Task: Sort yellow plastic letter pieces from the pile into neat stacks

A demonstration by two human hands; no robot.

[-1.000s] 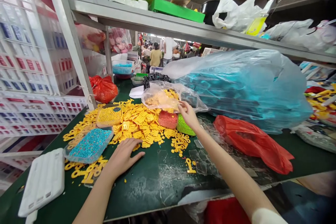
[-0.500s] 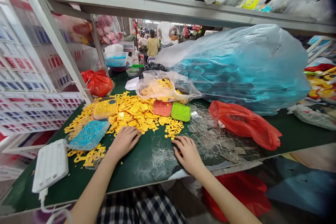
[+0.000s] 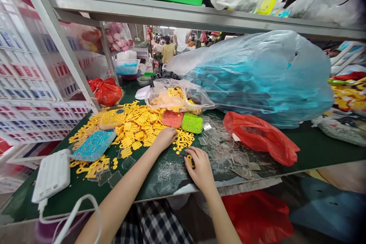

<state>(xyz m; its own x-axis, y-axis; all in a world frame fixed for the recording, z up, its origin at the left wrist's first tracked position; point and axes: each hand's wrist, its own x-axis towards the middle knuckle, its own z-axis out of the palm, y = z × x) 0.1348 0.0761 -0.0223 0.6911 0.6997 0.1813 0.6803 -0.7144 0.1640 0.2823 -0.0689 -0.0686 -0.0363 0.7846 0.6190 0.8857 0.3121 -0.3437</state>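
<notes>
Right hand (image 3: 201, 168) pinching one yellow plastic piece (image 3: 191, 161) near the table's front edge; left hand (image 3: 165, 137) resting palm-down, fingers loose, on the yellow heap (image 3: 140, 124) beside red bead bag (image 3: 172, 118) and green bead bag (image 3: 192, 122).

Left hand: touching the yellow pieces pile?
Touching. Head view shows the left hand resting on the pile of yellow pieces, fingers among them.

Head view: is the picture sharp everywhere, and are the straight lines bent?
Head view: the yellow plastic pieces by the left hand are sharp; the grey metal shelf bows toward the edges; corners blur; glare on the big clear plastic bag.
</notes>
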